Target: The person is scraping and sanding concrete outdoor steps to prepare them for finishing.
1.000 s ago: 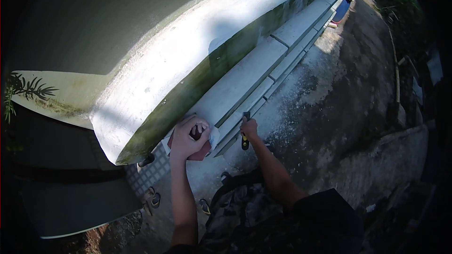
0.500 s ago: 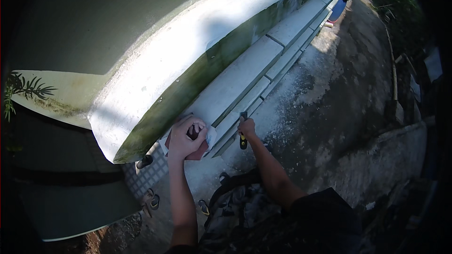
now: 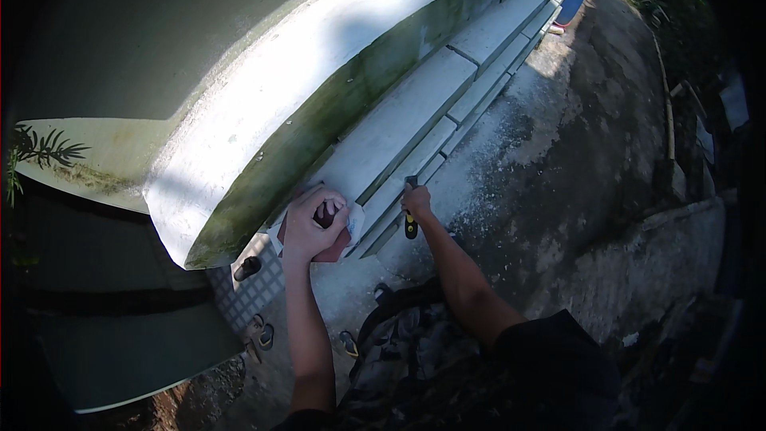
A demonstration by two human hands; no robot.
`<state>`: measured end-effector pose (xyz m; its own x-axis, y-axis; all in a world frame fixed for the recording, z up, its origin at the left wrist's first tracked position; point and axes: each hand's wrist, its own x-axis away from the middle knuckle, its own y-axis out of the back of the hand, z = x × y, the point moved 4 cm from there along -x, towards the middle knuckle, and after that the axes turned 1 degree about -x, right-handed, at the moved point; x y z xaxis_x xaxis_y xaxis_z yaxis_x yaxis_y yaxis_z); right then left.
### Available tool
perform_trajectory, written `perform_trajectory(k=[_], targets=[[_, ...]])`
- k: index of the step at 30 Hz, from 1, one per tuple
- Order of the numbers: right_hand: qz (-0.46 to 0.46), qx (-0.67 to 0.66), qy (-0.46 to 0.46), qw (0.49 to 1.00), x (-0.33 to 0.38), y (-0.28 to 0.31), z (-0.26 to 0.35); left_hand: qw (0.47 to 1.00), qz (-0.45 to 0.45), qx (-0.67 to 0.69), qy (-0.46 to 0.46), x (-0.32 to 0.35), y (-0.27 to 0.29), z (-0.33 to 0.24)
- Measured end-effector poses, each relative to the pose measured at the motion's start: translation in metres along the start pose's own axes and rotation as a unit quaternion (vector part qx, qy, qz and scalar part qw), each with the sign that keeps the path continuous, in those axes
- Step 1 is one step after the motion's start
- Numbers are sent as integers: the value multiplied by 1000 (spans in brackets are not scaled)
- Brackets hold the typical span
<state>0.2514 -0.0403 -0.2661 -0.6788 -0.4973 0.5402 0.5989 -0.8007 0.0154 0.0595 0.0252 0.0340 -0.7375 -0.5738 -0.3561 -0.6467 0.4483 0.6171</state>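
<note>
Curled fingers of my left hand (image 3: 306, 227) close round a reddish-brown sheet with a white side (image 3: 333, 251), which looks like sandpaper. It sits at the near end of a stack of pale, smooth blocks (image 3: 403, 116). My fingers and thumb frame a dark hollow, and part of the sheet is hidden under the palm. Right of the stack's near end, my right hand (image 3: 416, 203) grips a tool with a black-and-yellow handle (image 3: 411, 228). The tool's black upper part shows above the fist; its exact kind I cannot make out.
A curved whitish ledge with a mossy green side (image 3: 295, 148) runs along the stack's left. White dust (image 3: 487, 164) covers the ground to the right. Sandals (image 3: 259, 335) lie lower left, near a black shoe (image 3: 247, 268) on tiles. A blue object (image 3: 571, 6) stands at the far end.
The view has shifted a little, so the ledge and blocks sit slightly higher and farther left. Both hands keep their grips, with little movement against the blocks.
</note>
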Motion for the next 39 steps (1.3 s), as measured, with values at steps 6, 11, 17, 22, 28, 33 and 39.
perform_trajectory(k=[6,11,17,22,28,33,39], targets=[[-4,17,-34,999,-3,1,4,1000,-6,7,-17,-2,-1,3],[-1,-24,-35,999,1,0,2,1000,6,-4,-4,1,0,2],[-16,-25,-59,998,-14,2,1,999,-3,13,-39,-3,-4,-1],[12,-16,-50,999,1,-4,1,999,-2,-1,-34,3,1,2],[18,-32,-66,997,-16,-3,3,999,-6,13,-37,0,-1,-1],[16,-3,-35,999,-8,-1,-6,1000,5,11,-21,2,-1,3],[16,28,-47,998,-11,-2,9,1000,-2,12,-20,2,-2,4]])
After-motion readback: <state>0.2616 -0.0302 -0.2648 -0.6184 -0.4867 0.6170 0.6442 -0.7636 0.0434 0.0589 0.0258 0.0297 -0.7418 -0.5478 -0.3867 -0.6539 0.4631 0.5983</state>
